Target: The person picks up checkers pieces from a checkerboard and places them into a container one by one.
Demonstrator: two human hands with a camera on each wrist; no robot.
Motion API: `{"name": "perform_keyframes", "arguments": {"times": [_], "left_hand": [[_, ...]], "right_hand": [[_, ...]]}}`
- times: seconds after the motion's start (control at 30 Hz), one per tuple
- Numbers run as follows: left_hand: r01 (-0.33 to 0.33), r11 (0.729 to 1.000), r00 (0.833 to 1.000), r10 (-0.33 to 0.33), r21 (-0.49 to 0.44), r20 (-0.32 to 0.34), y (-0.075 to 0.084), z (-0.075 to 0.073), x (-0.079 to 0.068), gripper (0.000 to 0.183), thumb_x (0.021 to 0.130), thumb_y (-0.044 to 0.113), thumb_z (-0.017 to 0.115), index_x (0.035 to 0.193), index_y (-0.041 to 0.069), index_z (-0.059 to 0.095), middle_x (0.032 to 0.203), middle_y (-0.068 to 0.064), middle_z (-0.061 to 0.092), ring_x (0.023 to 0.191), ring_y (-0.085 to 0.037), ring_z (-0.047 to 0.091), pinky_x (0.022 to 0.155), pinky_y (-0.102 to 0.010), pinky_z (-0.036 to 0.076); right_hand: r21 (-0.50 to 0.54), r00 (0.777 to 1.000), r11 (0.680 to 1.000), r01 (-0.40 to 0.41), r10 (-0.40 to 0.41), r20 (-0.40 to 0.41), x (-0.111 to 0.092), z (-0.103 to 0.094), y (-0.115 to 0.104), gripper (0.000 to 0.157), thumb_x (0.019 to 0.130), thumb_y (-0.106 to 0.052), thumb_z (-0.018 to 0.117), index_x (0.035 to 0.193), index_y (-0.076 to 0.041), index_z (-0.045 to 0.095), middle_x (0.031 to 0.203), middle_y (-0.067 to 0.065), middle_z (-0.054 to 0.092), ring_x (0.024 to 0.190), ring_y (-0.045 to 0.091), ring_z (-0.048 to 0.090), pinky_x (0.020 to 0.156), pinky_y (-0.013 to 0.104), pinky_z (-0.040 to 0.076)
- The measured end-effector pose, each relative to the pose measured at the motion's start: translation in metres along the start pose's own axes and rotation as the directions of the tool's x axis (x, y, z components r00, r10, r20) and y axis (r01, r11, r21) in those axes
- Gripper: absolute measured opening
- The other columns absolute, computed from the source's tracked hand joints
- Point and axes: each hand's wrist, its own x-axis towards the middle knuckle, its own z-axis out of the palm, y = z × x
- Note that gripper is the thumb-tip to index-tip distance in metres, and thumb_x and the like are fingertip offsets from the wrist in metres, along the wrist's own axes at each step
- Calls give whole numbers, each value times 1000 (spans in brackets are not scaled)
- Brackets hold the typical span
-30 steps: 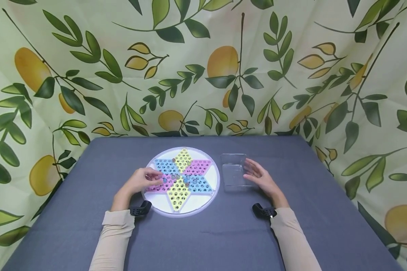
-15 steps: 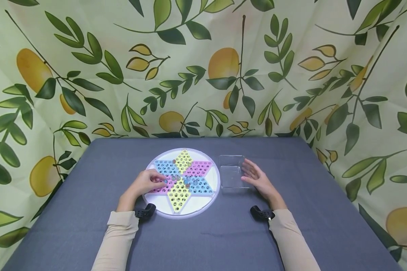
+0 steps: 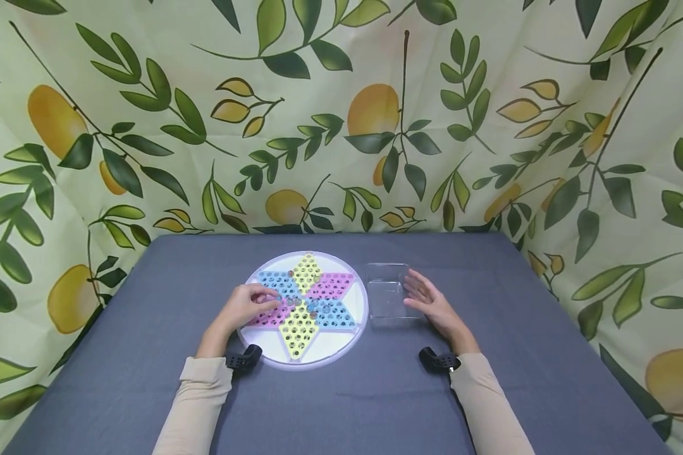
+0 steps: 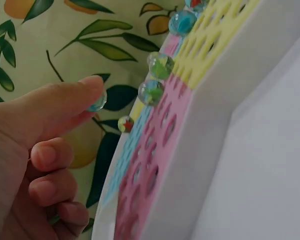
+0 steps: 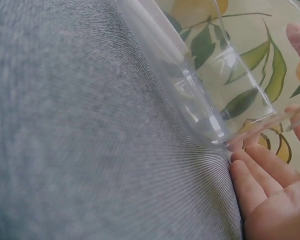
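Note:
My left hand (image 3: 246,308) is over the left side of a round white Chinese checkers board (image 3: 332,344) with a pink, blue and yellow star of holes. Between its thumb and index finger it pinches a clear-blue glass marble (image 4: 98,102), raised off the holes; the other fingers are curled. Several marbles sit on the board, among them a green-swirled marble (image 4: 151,92) and a small red-and-yellow marble (image 4: 125,124). My right hand (image 3: 435,306) stands at the right side of a clear plastic box (image 5: 202,107), fingers extended and slightly bent, thumb apart, fingertips right at its wall.
A grey-blue cloth (image 3: 341,411) covers the table. The box stands just right of the board. Behind and to the right hangs a curtain (image 3: 319,151) printed with leaves and fruit. Each wrist wears a black camera band (image 3: 245,359).
My left hand has shifted slightly right over the board, and the blue marble now shows pinched at its fingertips. The right hand stays by the box, having moved slightly left.

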Motion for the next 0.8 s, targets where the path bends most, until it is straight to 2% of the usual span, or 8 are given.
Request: {"name": "perform_keyframes", "arguments": {"times": [0.2,0.33,0.57,0.6,0.67,0.73,0.8], "left_hand": [[23,997,998,-28,-68,-63,15,-1,5,29,83,22,74,107,4,73,58,5,34,55,-7,31,54,-20,30],[34,993,994,-45,-113,-97,28,-1,9,30,84,22,74,109,6,72,56,6,30,53,-7,27,53,-20,29],[29,991,995,-41,-130,-95,49,9,13,30,85,25,73,110,9,72,52,8,24,50,-7,23,50,-19,26],[20,991,995,-33,-131,-95,51,11,13,30,85,24,73,110,8,72,52,9,23,50,-7,23,49,-19,25],[4,990,995,-17,-139,-95,55,14,13,29,85,22,73,109,7,72,53,8,22,50,-6,23,48,-18,24],[-10,988,996,-4,-152,-93,57,17,13,28,85,21,73,109,7,72,53,9,20,50,-6,22,47,-17,23],[-13,986,996,-1,-167,-85,59,21,13,28,85,20,73,109,6,72,52,9,19,49,-5,21,46,-17,22]], "right_hand": [[-3,1000,1000,-7,7,-4,0,1,1,79,92,-7,61,154,-5,13,158,26,18,147,43,20,98,6,38],[-24,1000,1000,-18,18,-12,0,0,0,78,92,-10,61,154,-9,14,159,24,18,148,42,20,97,4,38],[-16,999,999,-38,38,-14,2,1,-1,79,92,-10,62,155,-11,14,159,23,19,148,40,21,96,5,39],[-20,999,999,-38,38,-13,2,1,0,79,92,-11,62,155,-10,14,159,23,19,148,40,21,98,6,39],[-23,999,999,-45,45,-15,1,1,0,78,92,-11,62,155,-11,15,160,22,19,148,39,21,106,16,39],[-37,999,998,-49,48,-16,0,1,0,78,92,-13,62,155,-12,15,160,21,19,148,38,22,113,28,35],[-43,999,998,-53,52,-16,-1,1,0,78,92,-14,62,155,-13,15,160,20,19,148,37,22,114,31,32]]}}
